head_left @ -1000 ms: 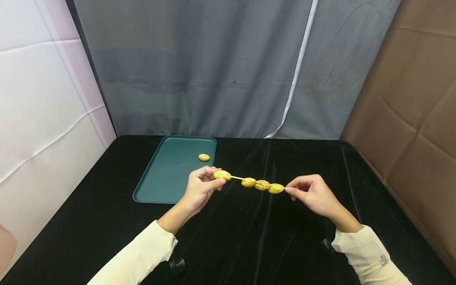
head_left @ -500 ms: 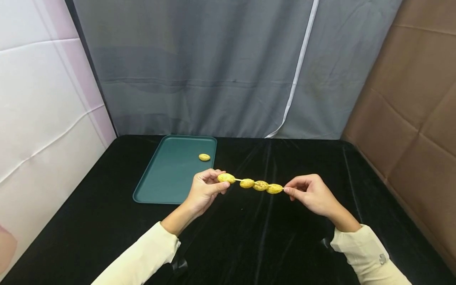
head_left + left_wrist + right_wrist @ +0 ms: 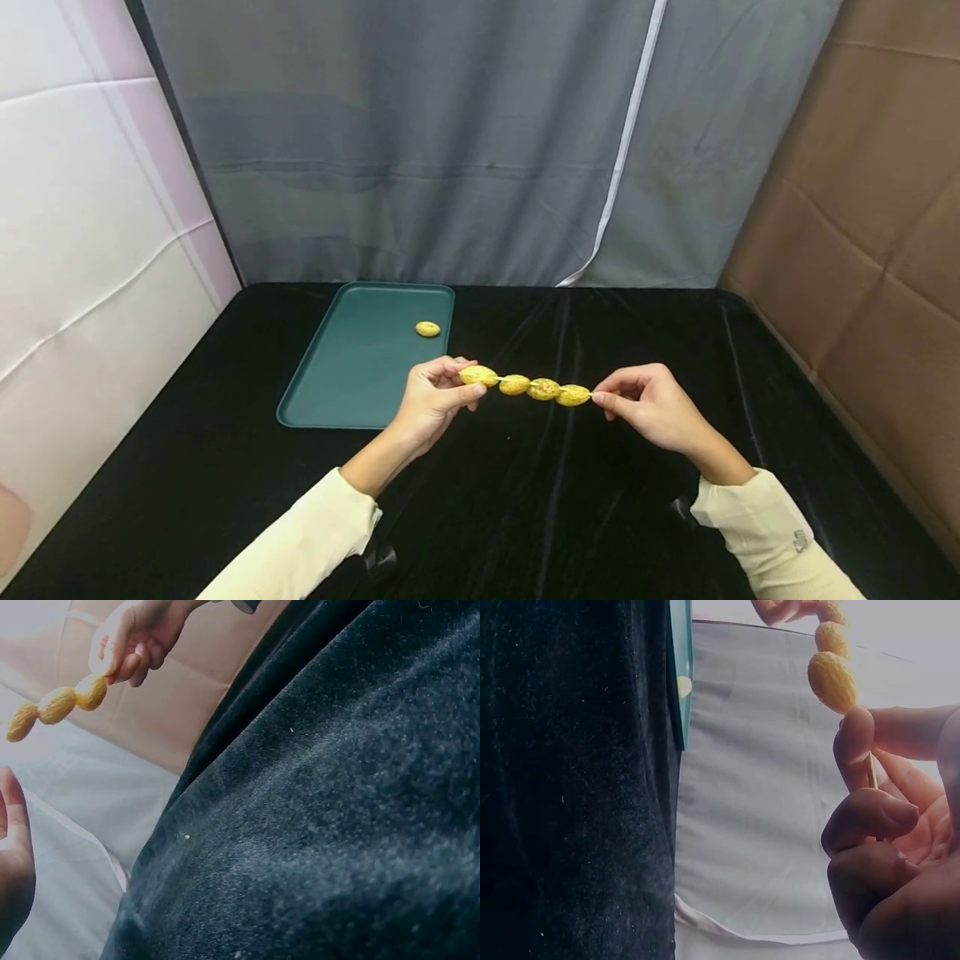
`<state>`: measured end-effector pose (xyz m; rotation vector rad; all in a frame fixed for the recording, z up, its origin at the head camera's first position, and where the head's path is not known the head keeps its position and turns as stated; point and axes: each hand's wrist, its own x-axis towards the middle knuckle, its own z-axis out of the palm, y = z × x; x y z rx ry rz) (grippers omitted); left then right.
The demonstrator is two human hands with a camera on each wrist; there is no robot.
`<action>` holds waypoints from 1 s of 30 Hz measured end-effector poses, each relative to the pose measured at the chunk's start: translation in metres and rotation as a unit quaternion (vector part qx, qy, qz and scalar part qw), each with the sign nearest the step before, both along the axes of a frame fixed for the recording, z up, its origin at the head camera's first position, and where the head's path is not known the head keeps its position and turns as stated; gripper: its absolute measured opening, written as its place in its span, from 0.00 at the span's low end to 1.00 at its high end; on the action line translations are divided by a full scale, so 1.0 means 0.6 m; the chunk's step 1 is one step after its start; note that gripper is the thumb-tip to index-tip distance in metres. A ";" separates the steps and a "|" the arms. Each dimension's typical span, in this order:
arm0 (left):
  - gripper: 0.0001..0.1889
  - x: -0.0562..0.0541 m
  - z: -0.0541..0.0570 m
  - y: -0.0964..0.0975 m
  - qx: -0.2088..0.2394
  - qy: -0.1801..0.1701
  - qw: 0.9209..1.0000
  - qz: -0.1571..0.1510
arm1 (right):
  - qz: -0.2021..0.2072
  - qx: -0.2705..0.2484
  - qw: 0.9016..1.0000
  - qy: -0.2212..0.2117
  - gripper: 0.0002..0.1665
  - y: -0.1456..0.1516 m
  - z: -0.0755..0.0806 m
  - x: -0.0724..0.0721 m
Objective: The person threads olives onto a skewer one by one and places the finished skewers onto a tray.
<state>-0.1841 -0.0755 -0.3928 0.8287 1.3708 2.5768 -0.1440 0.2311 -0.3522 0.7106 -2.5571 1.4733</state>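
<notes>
A thin wooden skewer point(image 3: 873, 772) runs level between the two hands in the head view, above the black cloth. Three yellow, oval, wrinkled pieces of fruit sit on it, the middle one point(image 3: 543, 389) touching its neighbours. My left hand point(image 3: 429, 398) pinches a further yellow oval piece point(image 3: 480, 376) between thumb and fingers at the skewer's left end, close to the other three. At the opposite end my right hand point(image 3: 654, 408) holds the skewer; the right wrist view shows its fingers point(image 3: 870, 817) curled around the stick, partly hiding it.
A dark green tray point(image 3: 337, 392) lies on the black-covered table point(image 3: 480, 517), behind the left hand. Near its right rim rests one loose yellow oval piece point(image 3: 428, 329). Grey curtain point(image 3: 420, 167) closes the back; brown cloth point(image 3: 862, 217) hangs on the right, white cloth point(image 3: 97, 217) on the left.
The left hand has moved right and slid its yellow piece along the skewer, so the bare stretch of stick has nearly closed. The right hand has shifted slightly left.
</notes>
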 end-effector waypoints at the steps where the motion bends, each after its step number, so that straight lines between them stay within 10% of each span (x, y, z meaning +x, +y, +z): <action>1: 0.12 0.000 -0.001 0.001 -0.002 0.004 1.000 0.000 | -0.001 0.000 1.000 -0.001 0.05 0.000 0.000 0.000; 30: 0.11 -0.012 -0.010 0.011 -0.004 0.042 0.999 -0.028 | -0.018 -0.010 1.000 -0.013 0.03 -0.002 0.011 0.000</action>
